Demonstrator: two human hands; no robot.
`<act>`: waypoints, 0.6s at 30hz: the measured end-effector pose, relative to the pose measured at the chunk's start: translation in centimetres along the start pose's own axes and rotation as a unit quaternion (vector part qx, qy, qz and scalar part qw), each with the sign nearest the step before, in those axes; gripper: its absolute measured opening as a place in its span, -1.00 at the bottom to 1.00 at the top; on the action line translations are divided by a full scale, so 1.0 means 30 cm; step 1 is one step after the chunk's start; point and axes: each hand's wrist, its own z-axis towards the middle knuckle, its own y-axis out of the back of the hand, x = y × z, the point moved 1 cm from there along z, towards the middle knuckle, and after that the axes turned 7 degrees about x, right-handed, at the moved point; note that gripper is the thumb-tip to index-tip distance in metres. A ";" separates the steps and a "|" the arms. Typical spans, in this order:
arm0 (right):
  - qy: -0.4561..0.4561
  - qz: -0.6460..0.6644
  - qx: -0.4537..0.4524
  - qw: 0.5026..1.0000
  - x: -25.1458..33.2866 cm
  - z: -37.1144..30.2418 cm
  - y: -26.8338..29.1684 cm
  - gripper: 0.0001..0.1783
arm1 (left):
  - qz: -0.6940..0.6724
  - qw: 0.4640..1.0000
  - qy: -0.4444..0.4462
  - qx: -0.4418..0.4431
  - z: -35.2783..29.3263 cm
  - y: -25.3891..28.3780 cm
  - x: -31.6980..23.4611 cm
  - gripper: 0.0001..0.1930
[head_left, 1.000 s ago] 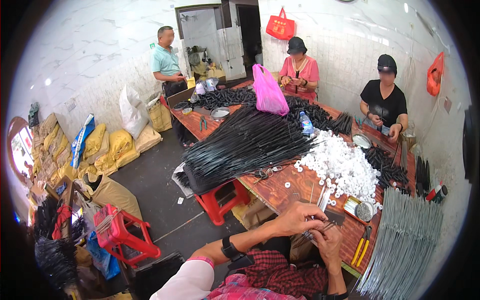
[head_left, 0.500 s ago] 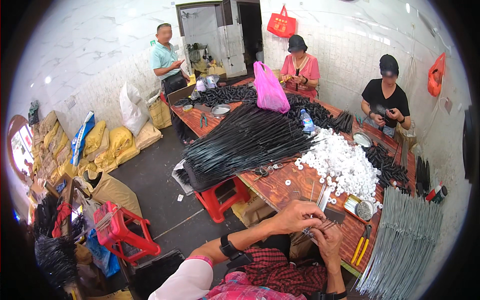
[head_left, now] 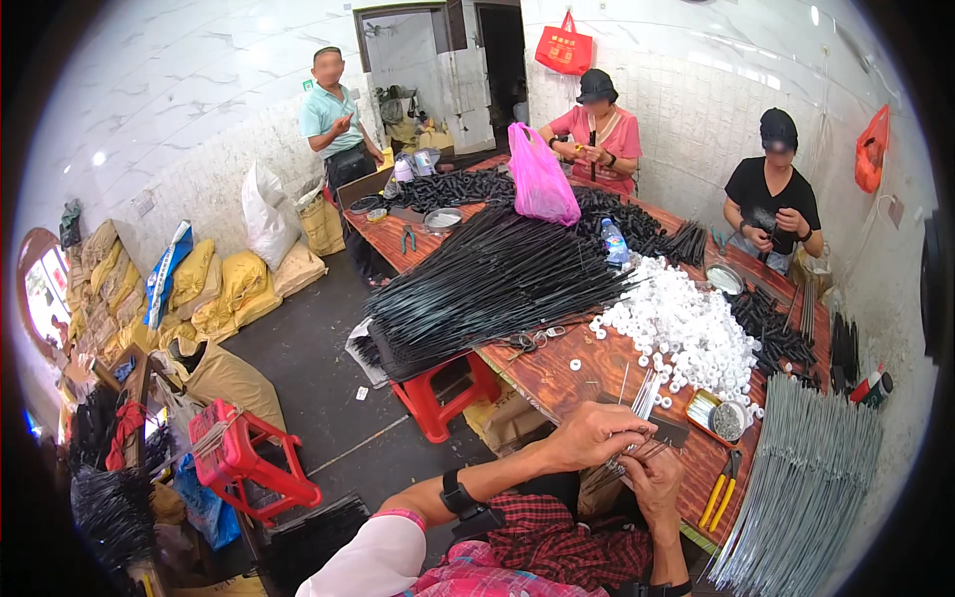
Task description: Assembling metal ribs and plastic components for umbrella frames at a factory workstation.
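Observation:
My left hand (head_left: 595, 435) is closed, its fingertips pinched on thin metal rods above the near table edge. Just below and to the right, my right hand (head_left: 655, 482) curls its fingers around the lower part of the same thin metal rods (head_left: 615, 466). The fingers partly hide how many rods each hand has. Beyond the hands, more silvery rods (head_left: 647, 394) lie on the table next to a dark flat plate (head_left: 668, 431). Yellow-handled pliers (head_left: 718, 494) rest to the right of my right hand.
White plastic rings (head_left: 671, 323) are heaped ahead, near an orange tray (head_left: 697, 422) with a round dish of small pieces. A large stack of metal rods (head_left: 801, 488) stands at right, black rods (head_left: 487, 289) at left. Two co-workers sit across the table; another person stands far left.
My left fingertips have shifted slightly up from my right hand, both still at the rods. The standing person has raised a hand; the seated co-workers' hands have moved a little.

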 end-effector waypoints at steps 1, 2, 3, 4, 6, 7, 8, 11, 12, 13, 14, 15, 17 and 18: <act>-0.011 -0.001 0.006 1.000 -0.004 -0.005 0.001 -0.86 | 0.000 1.000 0.004 -0.008 0.001 0.000 -0.003 -0.79; -0.022 -0.003 0.011 1.000 -0.007 -0.006 0.001 -0.86 | 0.000 1.000 0.004 -0.008 -0.001 -0.004 0.001 -0.79; -0.022 -0.002 0.011 1.000 -0.003 -0.006 0.001 -0.86 | -0.005 1.000 0.004 0.001 -0.004 -0.010 0.008 -0.78; -0.017 0.002 0.004 1.000 0.006 -0.005 0.002 -0.86 | -0.010 1.000 0.005 0.011 -0.007 -0.014 0.013 -0.76; -0.013 0.007 -0.004 1.000 0.009 -0.006 0.001 -0.87 | -0.016 1.000 0.007 0.013 -0.011 -0.012 0.020 -0.76; -0.013 0.005 -0.006 1.000 0.007 -0.007 0.000 -0.87 | -0.023 1.000 0.008 0.015 -0.012 -0.012 0.021 -0.75; -0.012 0.003 -0.008 1.000 0.004 -0.009 -0.001 -0.88 | -0.023 1.000 0.009 0.015 -0.014 -0.011 0.019 -0.75; 0.005 -0.005 -0.008 1.000 -0.002 -0.003 -0.003 -0.88 | -0.017 1.000 0.013 0.019 -0.013 -0.002 0.015 -0.74; 0.005 -0.004 -0.008 1.000 0.001 0.000 -0.002 -0.88 | -0.017 1.000 0.006 0.011 -0.013 -0.002 0.015 -0.73; 0.004 -0.010 -0.003 1.000 0.006 0.005 0.000 -0.88 | -0.018 1.000 0.000 0.002 -0.013 -0.001 0.016 -0.73; 0.003 -0.015 0.002 1.000 0.008 0.009 0.000 -0.88 | -0.017 1.000 0.000 0.002 -0.013 0.000 0.017 -0.73; 0.003 -0.015 0.002 1.000 0.004 0.010 0.000 -0.88 | -0.012 1.000 -0.007 -0.003 -0.012 0.000 0.018 -0.72; 0.018 -0.028 -0.007 0.999 -0.007 0.007 -0.003 -0.88 | -0.007 1.000 -0.015 -0.008 -0.013 -0.001 0.023 -0.72; 0.019 -0.028 -0.008 0.999 -0.005 0.006 -0.003 -0.88 | -0.018 1.000 -0.010 0.000 -0.018 -0.003 0.025 -0.72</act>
